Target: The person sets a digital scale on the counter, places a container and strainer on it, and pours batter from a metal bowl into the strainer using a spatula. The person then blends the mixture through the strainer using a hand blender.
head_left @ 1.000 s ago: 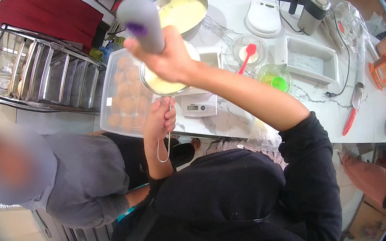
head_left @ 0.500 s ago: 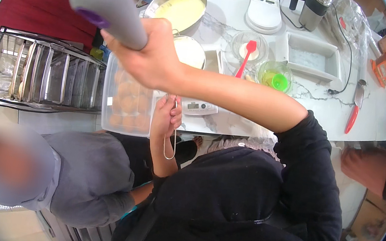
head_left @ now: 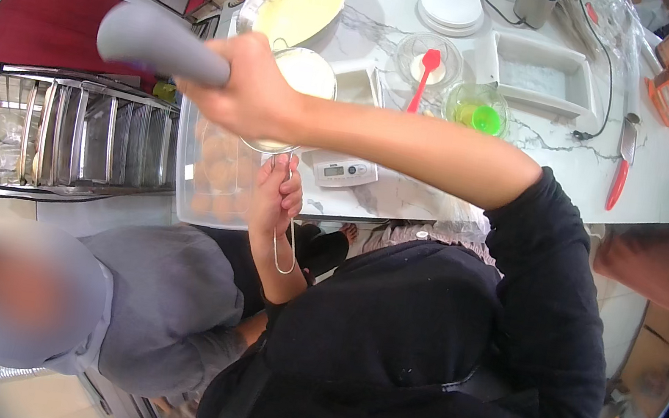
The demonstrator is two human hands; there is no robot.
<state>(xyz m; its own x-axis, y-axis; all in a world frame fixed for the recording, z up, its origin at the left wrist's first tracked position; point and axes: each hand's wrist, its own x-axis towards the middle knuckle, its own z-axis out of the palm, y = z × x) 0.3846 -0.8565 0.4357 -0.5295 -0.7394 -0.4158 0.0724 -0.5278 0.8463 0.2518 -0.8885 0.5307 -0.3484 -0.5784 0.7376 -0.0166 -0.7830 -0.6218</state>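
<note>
My right hand (head_left: 253, 91) is wrapped round one end of a grey cylinder (head_left: 153, 42) with a rounded tip; its kind I cannot make out. It is held high, over a round wire sieve (head_left: 309, 73) holding something pale and creamy. My left hand (head_left: 278, 194) is closed on the sieve's wire handle, whose long loop hangs below the fist. My right hand and wrist hide part of the sieve. Behind it stands a metal bowl (head_left: 339, 6) of pale yellow batter. A white kitchen scale (head_left: 345, 171) is beside the sieve.
A clear box (head_left: 181, 205) with several round brown things lies left of my left hand. Right are a red spatula (head_left: 423, 80) in a bowl, a green cup (head_left: 485, 121), a white loaf pan (head_left: 542, 71) and a red-handled knife (head_left: 619, 176). Another person (head_left: 168, 297) is close by, lower left.
The grey cylinder has come down and tilted closer to level, with my right hand. More of the sieve's rim and handle shows. My left hand still grips the handle, slightly shifted left.
</note>
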